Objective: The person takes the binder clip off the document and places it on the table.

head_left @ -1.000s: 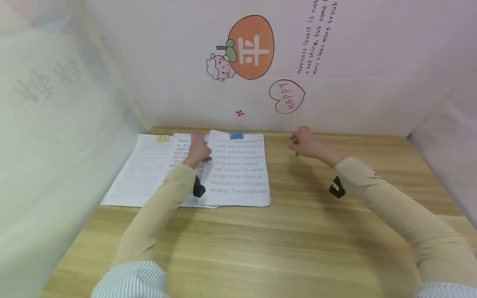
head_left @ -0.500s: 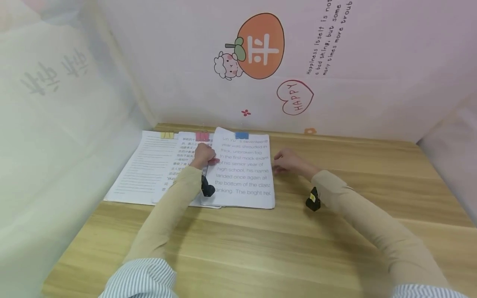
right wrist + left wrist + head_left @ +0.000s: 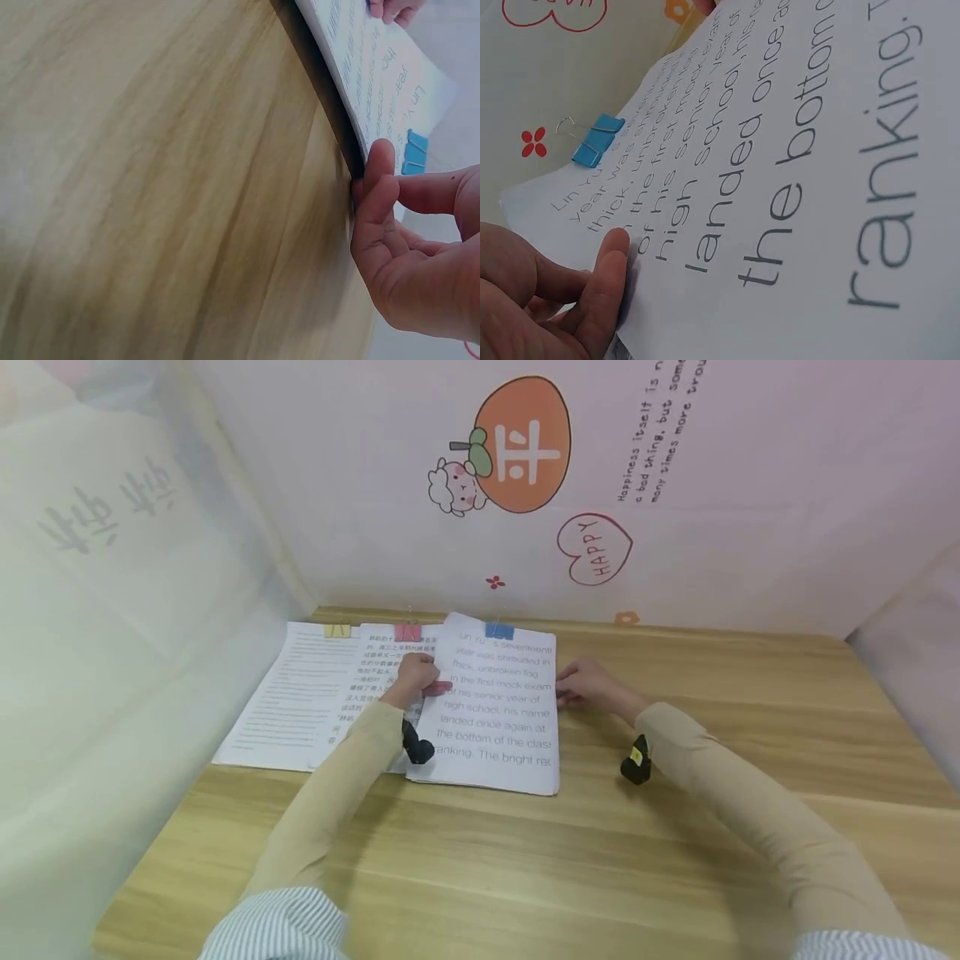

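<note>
A stack of printed English sheets (image 3: 498,710) carries a blue binder clip (image 3: 499,631) on its top edge. My left hand (image 3: 417,678) holds the stack's left edge; in the left wrist view its fingers (image 3: 613,274) lie along that edge. On the opposite side, my right hand (image 3: 592,687) grips the right edge, with curled fingers (image 3: 375,210) at the paper in the right wrist view. The stack's near right edge stands slightly off the wood there. To the left, a Chinese-printed stack (image 3: 375,681) with a pink binder clip (image 3: 408,632) lies partly under my left hand and the English stack.
Farthest left lies another printed stack (image 3: 288,702) with a yellow binder clip (image 3: 337,631). All are on a wooden table (image 3: 510,860). A decorated white wall covering (image 3: 360,485) closes off the back, and a pale sheet (image 3: 150,635) hangs at the left.
My right hand has come left from bare table to the English stack's right edge. My left hand has moved from the pink clip to the left edge. The stack has shifted slightly right and nearer.
</note>
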`<state>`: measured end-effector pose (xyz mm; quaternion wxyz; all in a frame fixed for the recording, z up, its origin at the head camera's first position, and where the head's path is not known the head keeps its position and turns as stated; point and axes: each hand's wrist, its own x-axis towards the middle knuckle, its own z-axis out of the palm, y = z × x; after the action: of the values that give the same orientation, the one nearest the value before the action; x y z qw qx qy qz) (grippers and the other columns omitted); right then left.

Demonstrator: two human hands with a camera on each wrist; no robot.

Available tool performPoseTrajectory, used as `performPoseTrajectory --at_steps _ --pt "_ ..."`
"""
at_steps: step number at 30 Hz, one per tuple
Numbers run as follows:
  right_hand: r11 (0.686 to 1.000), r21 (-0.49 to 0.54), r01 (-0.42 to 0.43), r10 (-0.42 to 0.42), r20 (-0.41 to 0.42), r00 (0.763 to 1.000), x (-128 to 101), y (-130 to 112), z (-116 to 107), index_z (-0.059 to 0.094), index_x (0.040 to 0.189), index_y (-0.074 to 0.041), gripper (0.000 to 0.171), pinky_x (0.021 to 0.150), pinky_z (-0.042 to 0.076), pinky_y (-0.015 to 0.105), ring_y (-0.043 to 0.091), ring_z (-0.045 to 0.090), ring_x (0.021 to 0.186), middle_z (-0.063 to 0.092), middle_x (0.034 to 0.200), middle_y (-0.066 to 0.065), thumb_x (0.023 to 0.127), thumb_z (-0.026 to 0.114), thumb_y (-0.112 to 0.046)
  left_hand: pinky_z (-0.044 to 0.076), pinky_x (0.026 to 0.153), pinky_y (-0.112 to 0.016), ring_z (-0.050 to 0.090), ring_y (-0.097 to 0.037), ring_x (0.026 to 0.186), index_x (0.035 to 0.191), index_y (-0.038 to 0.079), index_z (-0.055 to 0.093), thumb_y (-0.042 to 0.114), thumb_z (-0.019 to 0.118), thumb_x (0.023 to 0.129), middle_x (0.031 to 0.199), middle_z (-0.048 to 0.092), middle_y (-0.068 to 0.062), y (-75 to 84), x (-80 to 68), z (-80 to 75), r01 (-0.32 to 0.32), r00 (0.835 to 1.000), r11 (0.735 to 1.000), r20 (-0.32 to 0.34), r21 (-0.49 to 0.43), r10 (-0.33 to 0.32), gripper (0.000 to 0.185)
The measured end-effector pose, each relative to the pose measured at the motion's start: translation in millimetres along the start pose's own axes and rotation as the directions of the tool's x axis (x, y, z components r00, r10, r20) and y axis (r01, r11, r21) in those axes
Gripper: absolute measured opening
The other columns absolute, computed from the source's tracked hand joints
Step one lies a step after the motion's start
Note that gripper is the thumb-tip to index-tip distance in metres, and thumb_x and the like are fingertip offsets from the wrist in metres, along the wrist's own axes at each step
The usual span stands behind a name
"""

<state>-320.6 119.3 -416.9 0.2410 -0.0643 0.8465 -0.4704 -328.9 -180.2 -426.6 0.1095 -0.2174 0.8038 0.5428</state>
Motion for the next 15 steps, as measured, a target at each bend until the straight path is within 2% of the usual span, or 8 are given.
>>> performPoseTrajectory --at_steps 6,11,15 --pt "0.998 0.052 -0.016 0.017 -0.006 1.000 -3 5 -10 0.047 0.125 0.017 0.036 0.062 0.050 0.019 0.007 0.063 0.065 0.064 0.109 0.027 0.095 0.048 -0.004 0.052 0.052 -0.015 0.063 -0.005 0.053 0.144 0.004 0.036 -0.005 0.044 0.088 0.140 0.045 -0.023 -4.0 -22.3 4.4 -0.033 0.998 0.994 0.056 -0.103 0.039 0.057" --pt "0.997 0.072 -0.018 0.020 -0.033 0.999 -6 12 -17 0.047 0.122 0.017 0.034 0.061 0.050 0.019 0.007 0.062 0.065 0.065 0.091 0.014 0.094 0.048 -0.003 0.053 0.055 -0.015 0.064 -0.006 0.056 0.141 0.003 0.038 -0.004 0.045 0.089 0.132 0.050 -0.025 -5.9 -41.3 11.1 -0.029 0.993 0.992 0.108 -0.125 0.043 0.053" --pt "0.996 0.079 -0.029 0.035 -0.068 0.997 -9 16 -21 0.046 0.123 0.013 0.035 0.062 0.049 0.019 0.009 0.060 0.068 0.059 0.089 0.009 0.091 0.049 -0.001 0.055 0.059 -0.017 0.066 -0.008 0.060 0.141 0.004 0.039 -0.004 0.047 0.089 0.130 0.050 -0.024 -7.0 -51.6 17.9 -0.023 0.990 0.991 0.138 -0.131 0.041 0.052"
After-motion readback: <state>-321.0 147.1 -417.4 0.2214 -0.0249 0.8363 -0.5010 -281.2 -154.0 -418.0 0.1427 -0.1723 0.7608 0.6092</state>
